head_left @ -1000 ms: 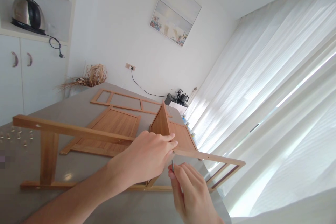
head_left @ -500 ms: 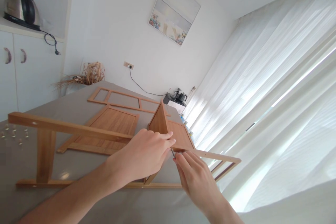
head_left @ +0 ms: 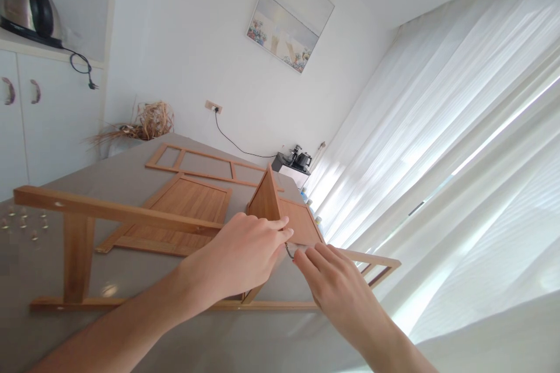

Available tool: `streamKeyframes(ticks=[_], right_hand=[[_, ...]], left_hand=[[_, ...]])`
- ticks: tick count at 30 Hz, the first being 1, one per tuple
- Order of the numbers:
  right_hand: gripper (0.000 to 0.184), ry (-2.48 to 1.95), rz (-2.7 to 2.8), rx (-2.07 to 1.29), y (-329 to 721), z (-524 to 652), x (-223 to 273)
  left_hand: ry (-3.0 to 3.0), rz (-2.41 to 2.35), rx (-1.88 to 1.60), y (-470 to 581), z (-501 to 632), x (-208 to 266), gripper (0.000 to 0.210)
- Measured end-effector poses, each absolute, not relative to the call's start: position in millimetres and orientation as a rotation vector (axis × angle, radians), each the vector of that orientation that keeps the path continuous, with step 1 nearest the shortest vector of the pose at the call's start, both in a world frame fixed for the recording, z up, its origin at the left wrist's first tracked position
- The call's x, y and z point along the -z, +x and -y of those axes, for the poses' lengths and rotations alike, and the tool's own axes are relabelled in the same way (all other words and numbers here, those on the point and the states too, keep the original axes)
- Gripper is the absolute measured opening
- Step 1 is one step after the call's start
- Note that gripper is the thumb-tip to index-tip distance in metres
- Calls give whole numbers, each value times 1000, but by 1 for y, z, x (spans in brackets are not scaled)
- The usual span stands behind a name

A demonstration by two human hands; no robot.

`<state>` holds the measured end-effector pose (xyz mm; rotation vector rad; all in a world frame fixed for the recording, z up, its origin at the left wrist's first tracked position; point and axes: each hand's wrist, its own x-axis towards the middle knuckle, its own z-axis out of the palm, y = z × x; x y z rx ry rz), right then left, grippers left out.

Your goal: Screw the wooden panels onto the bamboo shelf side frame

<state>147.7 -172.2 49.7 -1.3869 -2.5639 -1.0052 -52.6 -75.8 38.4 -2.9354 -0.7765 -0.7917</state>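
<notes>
A wooden frame (head_left: pixel 131 210) stands on its side across the near part of the table. A slatted wooden panel (head_left: pixel 263 198) rises upright against its rail. My left hand (head_left: pixel 247 250) is closed around the rail where the panel meets it, with its fingertips at the joint. Between my two hands shows a thin bent metal hex key (head_left: pixel 289 251). Its outer end is pinched in the fingers of my right hand (head_left: pixel 330 280), while its other end reaches the rail beside my left fingertips. The fastener there is hidden.
On the grey table (head_left: pixel 109 169) lie a flat slatted panel (head_left: pixel 188 204), another panel (head_left: pixel 300 222) and an open wooden frame (head_left: pixel 205 164). Several small fittings (head_left: pixel 24 221) are at the far left. White curtains (head_left: pixel 437 157) hang along the right side.
My right hand has shifted slightly right and turned, and the hex key now shows at a different angle. My left hand stays on the rail.
</notes>
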Motion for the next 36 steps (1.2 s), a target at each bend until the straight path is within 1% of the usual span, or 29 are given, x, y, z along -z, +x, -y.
streamKeyframes(ticks=[5, 12, 20, 29, 32, 36], right_hand=[[25, -1337, 2621, 1187, 142, 173, -65], [27, -1334, 2653, 1231, 142, 173, -65], [29, -1378, 2656, 1206, 139, 175, -68], [28, -1309, 2631, 1513, 139, 170, -76], [29, -1313, 2634, 1471, 139, 170, -75], [33, -1316, 2560, 1334, 141, 172, -67]], left_hand=[[-2930, 774, 779, -52, 76, -41, 41], [-2894, 738, 792, -52, 77, -40, 41], [-2872, 743, 797, -52, 77, -40, 39], [-2916, 727, 803, -53, 78, -44, 40], [-2914, 730, 790, -53, 78, -45, 40], [-2897, 733, 787, -54, 78, -45, 37]])
